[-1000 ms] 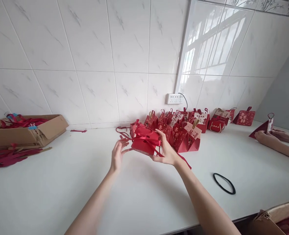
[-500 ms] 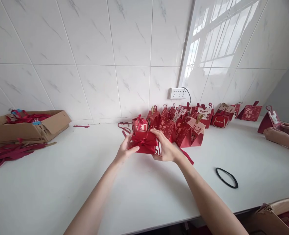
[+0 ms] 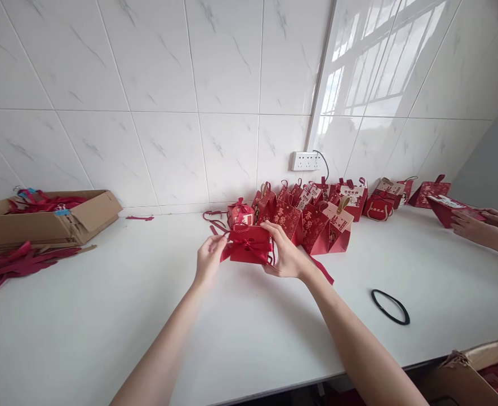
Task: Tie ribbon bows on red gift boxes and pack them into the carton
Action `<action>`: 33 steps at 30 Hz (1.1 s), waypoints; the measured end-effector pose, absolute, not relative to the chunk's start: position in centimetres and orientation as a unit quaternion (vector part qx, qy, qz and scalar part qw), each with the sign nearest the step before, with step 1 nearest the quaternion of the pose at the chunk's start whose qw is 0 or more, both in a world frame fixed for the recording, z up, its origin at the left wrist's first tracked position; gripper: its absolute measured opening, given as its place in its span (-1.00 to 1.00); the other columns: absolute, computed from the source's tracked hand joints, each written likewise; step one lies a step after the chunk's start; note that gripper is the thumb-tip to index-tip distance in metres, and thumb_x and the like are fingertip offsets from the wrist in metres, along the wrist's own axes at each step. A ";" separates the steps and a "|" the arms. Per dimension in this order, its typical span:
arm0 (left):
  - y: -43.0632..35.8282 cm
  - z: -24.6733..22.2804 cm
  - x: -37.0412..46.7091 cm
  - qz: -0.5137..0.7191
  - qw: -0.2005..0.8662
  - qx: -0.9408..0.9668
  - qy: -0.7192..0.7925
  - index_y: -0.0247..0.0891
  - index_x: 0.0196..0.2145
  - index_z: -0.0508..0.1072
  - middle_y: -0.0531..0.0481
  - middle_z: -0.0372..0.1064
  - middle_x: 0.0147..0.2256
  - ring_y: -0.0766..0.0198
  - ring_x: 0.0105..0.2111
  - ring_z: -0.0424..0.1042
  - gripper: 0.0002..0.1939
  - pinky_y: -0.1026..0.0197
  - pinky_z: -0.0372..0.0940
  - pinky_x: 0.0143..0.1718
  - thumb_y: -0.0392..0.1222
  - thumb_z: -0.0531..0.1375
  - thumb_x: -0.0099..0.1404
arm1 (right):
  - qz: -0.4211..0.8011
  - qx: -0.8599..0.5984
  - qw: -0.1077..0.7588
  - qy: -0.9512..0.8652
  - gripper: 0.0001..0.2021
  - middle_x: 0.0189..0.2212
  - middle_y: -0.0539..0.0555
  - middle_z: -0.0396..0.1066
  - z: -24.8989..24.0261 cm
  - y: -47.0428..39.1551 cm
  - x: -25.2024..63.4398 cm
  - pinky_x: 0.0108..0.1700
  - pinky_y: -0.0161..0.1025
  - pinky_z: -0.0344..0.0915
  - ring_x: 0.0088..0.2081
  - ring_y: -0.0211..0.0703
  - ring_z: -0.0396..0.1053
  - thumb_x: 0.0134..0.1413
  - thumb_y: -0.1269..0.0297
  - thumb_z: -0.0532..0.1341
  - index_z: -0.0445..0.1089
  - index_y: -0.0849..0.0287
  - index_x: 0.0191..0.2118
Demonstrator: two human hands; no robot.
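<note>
A small red gift box (image 3: 244,255) with a ribbon bow across its front is in the middle of the table. My right hand (image 3: 285,254) grips its right side, thumb below and fingers over the top edge. At the box's left side, my left hand (image 3: 209,256) has its fingers pinched on a red ribbon (image 3: 225,254) that runs from the bow. Behind it sits another small red box (image 3: 240,212) with a tied top. Several red and cream gift boxes (image 3: 289,223) with loop handles stand close beyond my right hand.
On the left lie a cardboard box (image 3: 92,217) of red ribbons and a heap of dark red strips (image 3: 16,262). A black loop (image 3: 390,307) rests at right. A co-worker's hands (image 3: 481,225) hold a red box (image 3: 443,211). An open carton (image 3: 464,378) stands below the front edge.
My left hand has moved left off the box's side and now pinches the ribbon. My right hand keeps its grip. The co-worker's box has tipped over to the left.
</note>
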State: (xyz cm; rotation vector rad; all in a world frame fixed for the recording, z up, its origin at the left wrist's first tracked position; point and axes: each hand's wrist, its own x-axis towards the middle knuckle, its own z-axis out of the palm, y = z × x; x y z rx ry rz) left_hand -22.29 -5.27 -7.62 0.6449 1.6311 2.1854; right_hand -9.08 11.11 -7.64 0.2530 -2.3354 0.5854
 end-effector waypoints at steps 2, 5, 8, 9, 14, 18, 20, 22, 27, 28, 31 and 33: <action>-5.3 -7.7 -22.6 0.784 0.164 0.192 0.567 -0.26 -0.38 0.31 -0.01 0.39 -0.37 0.20 -0.29 0.44 -0.69 0.20 0.34 -0.32 -0.01 0.25 0.01 | 0.230 0.091 0.356 -0.901 -0.11 0.14 0.32 -0.01 -7.6 11.2 -9.0 0.17 0.17 0.09 0.23 0.17 -0.02 -0.29 0.44 0.24 -0.15 0.15 0.24; -5.3 -8.1 -23.0 0.793 0.166 0.142 0.568 -0.24 -0.34 0.28 0.02 0.35 -0.42 0.21 -0.32 0.44 -0.76 0.16 0.36 -0.34 -0.15 0.19 0.00 | 0.232 0.093 0.366 -0.896 -0.11 0.15 0.32 0.02 -7.5 11.3 -8.9 0.17 0.16 0.11 0.23 0.18 -0.01 -0.29 0.43 0.24 -0.14 0.17 0.24; -5.4 -8.6 -23.6 0.792 0.149 0.095 0.585 -0.20 -0.22 0.25 -0.06 0.36 -0.28 0.14 -0.22 0.44 -0.65 0.04 0.37 -0.25 -0.27 0.15 -0.03 | 0.236 0.092 0.367 -0.895 -0.10 0.17 0.31 0.01 -7.4 11.5 -8.9 0.16 0.15 0.12 0.23 0.19 -0.02 -0.29 0.42 0.24 -0.15 0.16 0.25; -5.5 -8.7 -23.7 0.791 0.133 0.081 0.591 -0.18 -0.16 0.22 -0.10 0.34 -0.18 0.10 -0.13 0.42 -0.59 -0.01 0.34 -0.18 -0.29 0.15 -0.03 | 0.237 0.088 0.366 -0.896 -0.09 0.17 0.31 0.01 -7.4 11.5 -8.9 0.17 0.16 0.10 0.24 0.19 -0.02 -0.29 0.42 0.24 -0.15 0.15 0.25; -6.0 -8.3 -23.9 0.793 0.046 0.135 0.592 -0.07 -0.02 0.19 -0.05 0.04 0.20 0.16 0.26 -0.04 -0.55 0.07 -0.01 0.21 -0.15 0.16 0.11 | 0.230 0.083 0.359 -0.901 -0.09 0.19 0.32 0.00 -7.7 11.5 -9.0 0.20 0.18 0.04 0.26 0.19 -0.05 -0.30 0.42 0.25 -0.13 0.16 0.25; -5.2 -8.2 -22.8 0.774 0.118 0.247 0.571 -0.09 0.05 0.22 -0.10 0.24 0.11 0.08 0.13 0.23 -0.36 0.11 0.23 0.05 -0.01 0.30 0.01 | 0.233 0.095 0.342 -0.906 -0.09 0.20 0.29 0.01 -8.0 11.4 -9.1 0.20 0.13 0.06 0.26 0.14 -0.04 -0.28 0.38 0.27 -0.13 0.13 0.26; -4.8 -8.4 -22.3 0.753 0.166 0.291 0.567 -0.09 0.10 0.17 -0.12 0.28 0.08 0.06 0.05 0.32 -0.24 0.10 0.30 -0.04 -0.03 0.35 -0.04 | 0.243 0.097 0.341 -0.903 -0.09 0.21 0.29 -0.01 -8.0 11.4 -9.2 0.18 0.11 0.11 0.26 0.14 -0.04 -0.26 0.37 0.27 -0.14 0.12 0.26; -4.5 -8.6 -22.1 0.722 0.202 0.337 0.569 -0.12 0.08 0.22 -0.12 0.33 0.03 0.06 0.02 0.35 -0.28 0.11 0.30 -0.04 -0.04 0.35 -0.03 | 0.251 0.095 0.346 -0.899 -0.10 0.21 0.28 -0.01 -7.8 11.3 -9.1 0.16 0.09 0.16 0.26 0.13 -0.05 -0.26 0.37 0.27 -0.14 0.11 0.26; -4.5 -8.5 -21.4 0.708 0.219 0.358 0.568 -0.22 -0.12 0.35 -0.14 0.40 -0.09 0.03 -0.01 0.36 -0.45 0.11 0.30 -0.06 0.01 0.34 -0.06 | 0.229 0.056 0.371 -0.898 -0.09 0.20 0.28 0.01 -7.1 10.0 -7.2 0.20 0.10 0.10 0.27 0.14 -0.06 -0.28 0.38 0.29 -0.12 0.12 0.25; -4.5 -8.4 -21.2 0.713 0.207 0.356 0.568 -0.21 -0.11 0.33 -0.13 0.38 -0.07 0.03 0.00 0.34 -0.43 0.12 0.30 -0.07 0.01 0.35 -0.07 | 0.224 0.038 0.375 -0.899 -0.10 0.21 0.27 -0.01 -6.8 9.6 -6.4 0.20 0.10 0.10 0.27 0.13 -0.07 -0.26 0.38 0.29 -0.13 0.10 0.25; -4.5 -8.0 -19.9 0.688 0.112 0.374 0.612 -0.17 -0.17 0.34 -0.08 0.35 -0.10 0.07 -0.04 0.34 -0.50 0.13 0.29 -0.09 0.00 0.34 -0.06 | 0.199 -0.026 0.390 -0.899 -0.14 0.24 0.23 -0.07 -6.0 8.2 -3.0 0.19 0.09 0.13 0.30 0.11 -0.15 -0.16 0.38 0.25 -0.19 0.04 0.27; -4.5 -7.5 -18.6 0.643 0.014 0.430 0.634 -0.16 -0.35 0.40 -0.03 0.38 -0.25 0.11 -0.17 0.37 -0.70 0.14 0.27 -0.12 0.00 0.31 -0.02 | 0.177 -0.065 0.399 -0.897 -0.15 0.25 0.23 -0.09 -5.4 7.2 -0.1 0.18 0.08 0.15 0.30 0.13 -0.14 -0.12 0.38 0.24 -0.19 0.03 0.28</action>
